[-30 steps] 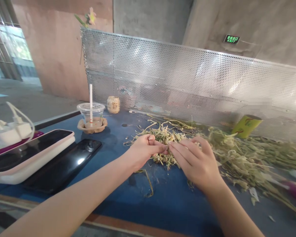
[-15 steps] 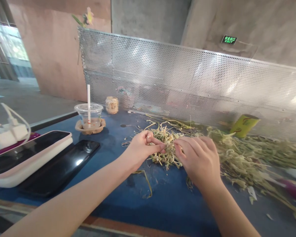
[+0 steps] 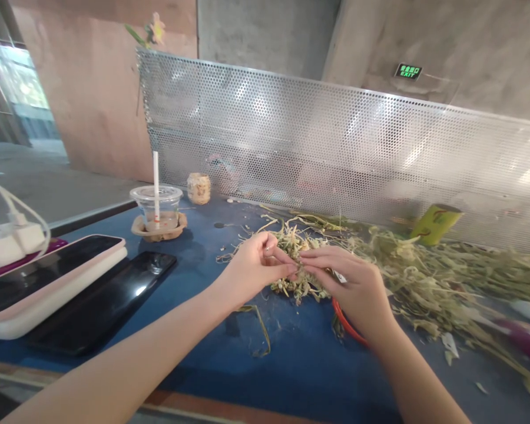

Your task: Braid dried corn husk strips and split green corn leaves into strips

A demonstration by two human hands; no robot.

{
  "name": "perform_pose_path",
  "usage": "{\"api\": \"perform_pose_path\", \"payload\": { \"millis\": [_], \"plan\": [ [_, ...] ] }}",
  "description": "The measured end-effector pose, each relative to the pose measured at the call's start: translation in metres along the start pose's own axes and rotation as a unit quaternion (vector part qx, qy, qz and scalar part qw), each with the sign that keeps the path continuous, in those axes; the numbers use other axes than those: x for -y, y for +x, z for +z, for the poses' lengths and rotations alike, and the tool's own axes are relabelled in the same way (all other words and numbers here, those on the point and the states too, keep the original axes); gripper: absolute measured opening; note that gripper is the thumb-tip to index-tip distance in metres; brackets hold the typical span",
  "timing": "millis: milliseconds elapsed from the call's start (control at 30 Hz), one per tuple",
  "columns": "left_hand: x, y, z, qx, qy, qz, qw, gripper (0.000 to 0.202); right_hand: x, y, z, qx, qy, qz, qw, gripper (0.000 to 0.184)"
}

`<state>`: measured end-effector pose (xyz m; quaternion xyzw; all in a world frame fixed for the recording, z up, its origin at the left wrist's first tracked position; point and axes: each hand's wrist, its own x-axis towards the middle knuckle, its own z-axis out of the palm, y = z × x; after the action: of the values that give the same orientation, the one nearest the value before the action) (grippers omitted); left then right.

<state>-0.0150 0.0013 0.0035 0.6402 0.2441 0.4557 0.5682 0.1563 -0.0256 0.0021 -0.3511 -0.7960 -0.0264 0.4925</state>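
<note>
Blue table (image 3: 203, 365) spreads before a perforated metal screen (image 3: 291, 135). From my distant seat I see, farthest left of the hands, white chargers (image 3: 13, 235), then a pale-edged device (image 3: 57, 271) and a black phone (image 3: 106, 306). They lie well apart from the working fingers, probably so they are not disturbed. Beyond the left forearm, a lidded cup (image 3: 159, 207) stands in a cardboard holder (image 3: 174, 228), which I think keeps it steady; a small jar (image 3: 198, 188) is behind.

My left hand (image 3: 251, 259) has thumb and forefinger closed upon a small bit of plant (image 3: 299, 265). It is above the pale pile (image 3: 302, 290), perhaps so that loose pieces fall there. My right hand (image 3: 353, 282) brings its fingertips to the same bit; whether they grip, I cannot tell. Below its palm an orange-red curved piece (image 3: 348, 325) shows, mostly hidden. Right of this hand, the large heap of stalks (image 3: 424, 282) lies within easy reach, with a yellow-green container (image 3: 436, 225) behind, tilted.
</note>
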Motion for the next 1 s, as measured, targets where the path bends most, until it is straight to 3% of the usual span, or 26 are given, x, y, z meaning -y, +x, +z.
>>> {"api": "perform_pose_path", "payload": {
  "millis": [200,500,833,1000],
  "plan": [
    [-0.006,-0.001,-0.003,0.016,0.047,0.009,0.999,0.035,0.002,-0.004,0.008,-0.012,0.045,0.069,0.997,0.009],
    [-0.009,0.0,-0.004,0.012,0.039,-0.002,0.999,0.033,0.007,-0.004,0.008,-0.061,-0.03,0.016,0.998,0.013],
    [0.011,0.016,-0.005,-0.082,-0.031,-0.091,0.992,0.052,-0.005,-0.004,0.023,-0.089,-0.059,0.0,0.994,0.013],
    [0.017,0.024,-0.006,-0.088,-0.012,-0.126,0.988,0.059,-0.015,-0.005,0.026,-0.086,-0.064,0.006,0.994,0.012]
  ]
}}
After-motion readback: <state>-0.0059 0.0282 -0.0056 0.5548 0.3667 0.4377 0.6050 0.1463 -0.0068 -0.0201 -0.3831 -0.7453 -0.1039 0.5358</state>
